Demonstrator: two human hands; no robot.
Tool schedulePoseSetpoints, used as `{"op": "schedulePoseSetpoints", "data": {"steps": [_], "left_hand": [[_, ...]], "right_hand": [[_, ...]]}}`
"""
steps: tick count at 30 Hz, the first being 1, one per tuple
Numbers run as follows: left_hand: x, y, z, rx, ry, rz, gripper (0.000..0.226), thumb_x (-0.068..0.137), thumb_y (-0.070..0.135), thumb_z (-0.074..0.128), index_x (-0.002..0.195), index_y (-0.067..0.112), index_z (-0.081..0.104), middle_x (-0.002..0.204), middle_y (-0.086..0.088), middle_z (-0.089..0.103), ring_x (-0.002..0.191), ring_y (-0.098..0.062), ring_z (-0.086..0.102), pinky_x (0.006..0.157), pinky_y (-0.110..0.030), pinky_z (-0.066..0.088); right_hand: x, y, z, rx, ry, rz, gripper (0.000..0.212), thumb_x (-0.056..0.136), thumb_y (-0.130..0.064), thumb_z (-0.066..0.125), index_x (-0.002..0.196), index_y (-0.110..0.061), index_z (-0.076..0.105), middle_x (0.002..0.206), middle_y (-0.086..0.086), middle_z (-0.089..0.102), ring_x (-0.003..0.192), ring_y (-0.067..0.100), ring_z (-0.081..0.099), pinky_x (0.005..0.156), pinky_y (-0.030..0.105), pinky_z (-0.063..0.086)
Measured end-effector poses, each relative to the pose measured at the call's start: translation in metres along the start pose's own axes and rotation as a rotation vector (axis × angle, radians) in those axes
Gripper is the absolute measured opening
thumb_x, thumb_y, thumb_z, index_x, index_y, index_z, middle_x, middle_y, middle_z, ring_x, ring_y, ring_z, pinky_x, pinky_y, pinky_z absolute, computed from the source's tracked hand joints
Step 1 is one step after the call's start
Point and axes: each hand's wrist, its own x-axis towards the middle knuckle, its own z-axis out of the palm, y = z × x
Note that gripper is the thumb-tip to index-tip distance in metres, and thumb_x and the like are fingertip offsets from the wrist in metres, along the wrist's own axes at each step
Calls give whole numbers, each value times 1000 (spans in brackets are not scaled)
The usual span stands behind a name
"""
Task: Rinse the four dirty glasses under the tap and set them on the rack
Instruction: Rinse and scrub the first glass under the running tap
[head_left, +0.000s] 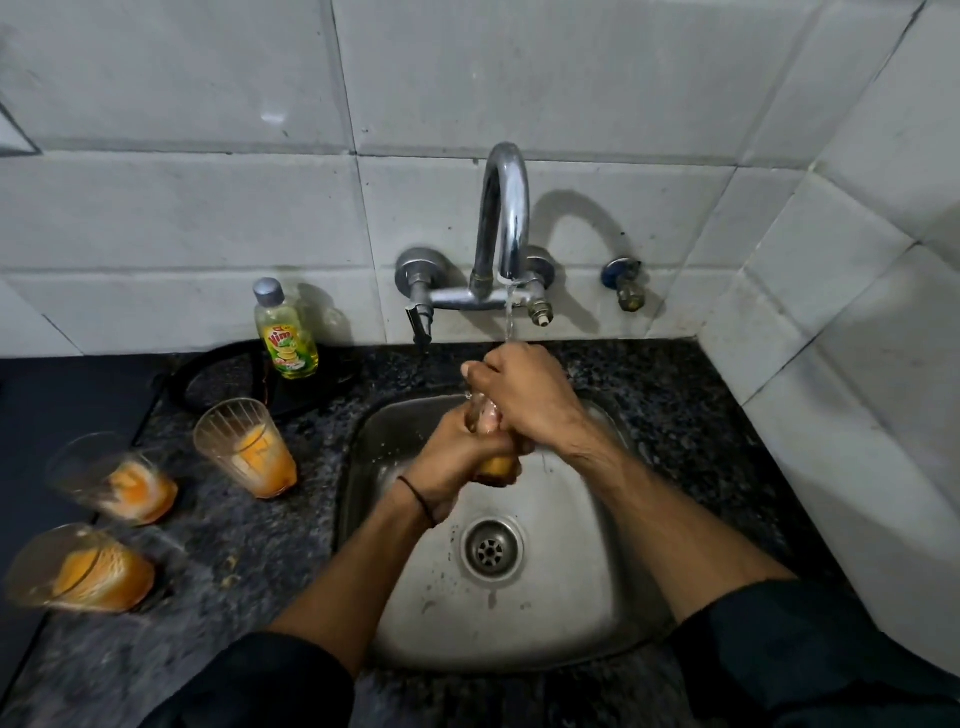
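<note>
Both hands over the sink (571, 519), one glass between them. Left hand (457, 457) comes in from 7 o'clock, fingers wrapped tight round the lower part of the held glass (485, 423). Right hand (524, 400) comes in from 4 o'clock, fingers curled over the glass's upper part and gripping it. Most of the glass is hidden by the hands; its bottom end shows orange residue. It sits above the basin at about 12 o'clock from the drain (491, 548).

Tap (504, 218) on the tiled wall (182, 218) at 12 o'clock, running; the thin stream of water (509, 317) lands on the back of the right hand. Can't tell if water gets into the glass.

Three more dirty glasses on the dark stone counter (260, 545), 9 o'clock of the sink, all with orange residue:
- upright glass (249, 447), just beside the sink rim
- middle glass (119, 478), further left, blurred
- front glass (78, 566), at 8 o'clock, blurred

Soap bottle (285, 332) with yellow liquid stands at the wall, 10 o'clock of the sink. Small valve (626, 283) on the wall at 1 o'clock, right of the tap. Black wristband (415, 493) on the left wrist, dark sleeves (270, 686) pushed up both forearms
</note>
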Motion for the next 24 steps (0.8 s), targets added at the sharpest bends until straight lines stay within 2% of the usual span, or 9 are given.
{"op": "schedulePoseSetpoints", "data": {"steps": [3,8,9,11,14,16,18,20,24], "left_hand": [[-6,4,-20,-326,-235,-73,34,69,11,75,101,13,61,86,-9,64,63,-21,60,57,-32,53],[8,-4,-2,1062,373,258,57,68,30,74,114,28,40,99,-1,68,80,-27,67,70,-43,55],[9,-8,2,1053,384,302,56,69,32,74,113,29,39,98,3,68,81,-25,67,70,-42,56],[9,-9,0,609,247,219,54,72,24,79,114,26,45,95,2,69,77,-18,68,66,-39,58],[3,-2,-15,37,-11,-37,41,75,8,79,110,10,57,84,-6,69,60,-18,61,52,-29,52],[3,1,-18,231,70,29,39,73,8,80,106,12,59,83,-7,68,58,-16,59,50,-27,49],[8,6,-20,808,260,271,46,70,18,80,110,23,57,91,3,68,68,-13,62,60,-28,51],[11,11,-22,1041,234,463,54,65,26,80,114,32,59,98,9,68,82,-13,65,72,-33,54],[12,19,-31,426,142,437,50,63,10,93,108,18,71,101,-8,74,89,-11,68,83,-28,56]], "right_hand": [[-6,14,-10,458,-123,-97,42,102,-31,57,76,1,64,66,7,67,59,19,63,67,40,53],[5,17,7,122,50,146,53,101,-45,52,66,-9,67,59,7,69,63,23,69,77,45,58],[5,13,9,47,103,168,54,100,-48,52,61,-13,64,57,3,67,63,23,68,76,42,57],[3,10,7,37,144,121,53,101,-45,53,57,-17,60,54,-3,62,62,21,66,73,38,55],[-2,18,-6,347,31,18,46,101,-40,57,60,-18,61,57,1,64,58,14,64,70,34,54],[-3,24,-12,476,-83,28,40,100,-40,58,68,-17,69,65,1,70,62,9,66,73,26,54],[-1,27,-10,557,-188,146,43,100,-43,57,78,-10,72,71,5,74,68,12,70,72,24,56],[-1,28,-4,705,-241,335,44,100,-47,56,82,-8,70,73,9,75,70,18,72,69,24,57],[-5,42,3,1343,-270,606,35,104,-33,49,100,-5,69,72,7,75,58,16,70,64,27,51]]}}
